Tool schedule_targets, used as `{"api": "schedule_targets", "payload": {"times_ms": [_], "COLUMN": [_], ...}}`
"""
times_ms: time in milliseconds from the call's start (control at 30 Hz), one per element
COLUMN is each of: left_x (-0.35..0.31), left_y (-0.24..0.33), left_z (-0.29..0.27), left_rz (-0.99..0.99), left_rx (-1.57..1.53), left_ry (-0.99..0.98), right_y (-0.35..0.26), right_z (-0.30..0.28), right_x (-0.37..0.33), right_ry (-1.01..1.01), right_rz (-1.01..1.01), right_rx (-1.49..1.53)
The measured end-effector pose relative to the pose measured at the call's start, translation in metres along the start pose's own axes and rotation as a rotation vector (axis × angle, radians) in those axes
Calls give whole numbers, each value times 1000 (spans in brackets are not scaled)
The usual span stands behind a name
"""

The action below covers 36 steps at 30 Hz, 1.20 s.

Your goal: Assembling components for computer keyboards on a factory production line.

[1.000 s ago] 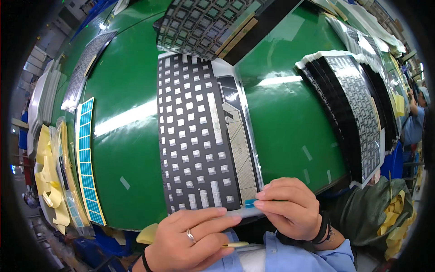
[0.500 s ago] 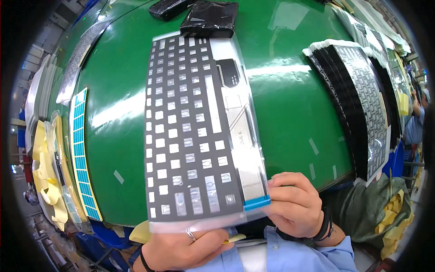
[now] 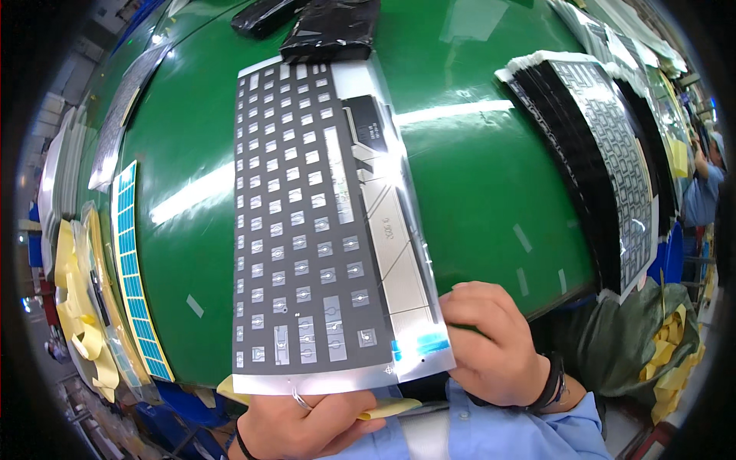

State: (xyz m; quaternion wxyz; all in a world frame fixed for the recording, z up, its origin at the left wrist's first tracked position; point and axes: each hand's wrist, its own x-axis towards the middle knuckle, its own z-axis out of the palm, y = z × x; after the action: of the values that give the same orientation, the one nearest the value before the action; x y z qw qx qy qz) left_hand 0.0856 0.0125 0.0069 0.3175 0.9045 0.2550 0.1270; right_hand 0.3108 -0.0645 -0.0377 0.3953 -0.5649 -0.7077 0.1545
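A long keyboard membrane sheet point(image 3: 295, 253), dark grey with rows of cut-out windows and a clear, printed strip along its right side, stretches away from me. Its near end is raised off the table. My right hand point(image 3: 494, 345) pinches the near right corner, beside a bright blue tab point(image 3: 420, 347). Below the near edge, my left hand point(image 3: 307, 425) is closed, fingers curled against the border. A yellow paper strip point(image 3: 392, 408) sticks out from its fingers; whether these also grip the sheet is hidden. A black wrapped block point(image 3: 331, 31) rests on the sheet's far end.
On the green table point(image 3: 468, 192), a stack of keyboard sheets point(image 3: 609, 153) stands at the right. A sheet of blue labels point(image 3: 136, 276) lies along the left edge, near yellow paper scraps point(image 3: 84, 314). A dark green bag point(image 3: 606, 337) holds more yellow scraps. Another person point(image 3: 701, 180) is at far right.
The membrane sheet and surrounding table have shifted left in view. The glare on the sheet has changed, and circuit patterns show more clearly through its windows. Both hands keep their hold.
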Motion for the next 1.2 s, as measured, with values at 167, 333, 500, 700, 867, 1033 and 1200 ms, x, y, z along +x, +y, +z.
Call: {"api": "schedule_targets", "payload": {"times_ms": [167,333,500,700,867,1033,1200], "left_x": [7,13,13,-7,-26,-4,6], "left_y": [-7,1,-3,-10,-18,-11,-19], "left_z": [5,5,7,-5,-6,-16,-14], "left_rz": [82,49,61,-7,-3,96,500], "left_rx": [28,73,50,-115,-144,-151,-485], "left_ry": [-181,-170,-126,37,324,262,295], "right_y": [4,6,8,9,11,15,-2], "right_z": [-3,-10,-8,-10,-20,-8,-21], "right_x": [-4,-9,-3,12,23,16,49], "right_ry": [31,18,-24,-24,-121,-35,-71], "right_rz": [200,263,265,80,87,24,-18], "right_rx": [262,321,296,104,172,41,108]}}
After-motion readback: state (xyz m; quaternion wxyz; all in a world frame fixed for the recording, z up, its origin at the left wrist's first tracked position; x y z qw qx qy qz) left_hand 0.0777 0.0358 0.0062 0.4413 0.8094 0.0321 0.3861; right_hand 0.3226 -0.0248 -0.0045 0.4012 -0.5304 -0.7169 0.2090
